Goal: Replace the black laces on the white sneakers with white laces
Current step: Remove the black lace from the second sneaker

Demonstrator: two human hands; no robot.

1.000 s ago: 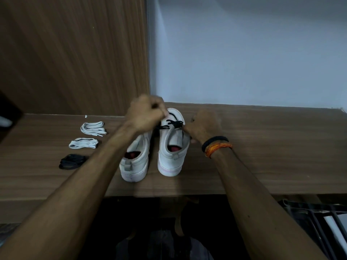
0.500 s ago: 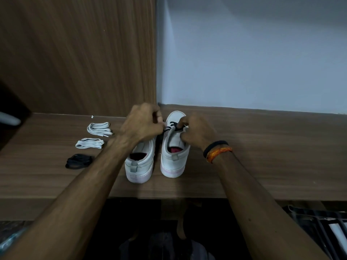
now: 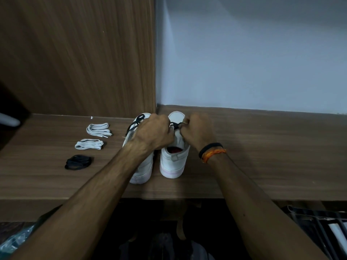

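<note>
A long brown wood-grain shelf (image 3: 262,156) runs across the view, backed by a wood panel on the left and a pale wall on the right. At its left lie three small bundles in a row from far to near — a folded white flat lace (image 3: 98,129), a second folded white lace (image 3: 89,144), and a coiled black lace (image 3: 78,162) nearest the front edge. Just right of them, two white low-top sneakers stand side by side, heels toward the viewer: the left sneaker (image 3: 141,171), partly hidden by a forearm, shows a loose black lace (image 3: 135,122) looping near its toe. The person's left hand (image 3: 155,133) is curled over the gap between the shoes, and its fingertips are hidden. The right sneaker (image 3: 173,162) carries a black lace (image 3: 176,125) across its top; the right hand (image 3: 199,133) pinches it — black and orange bands circle that wrist (image 3: 212,152).
</note>
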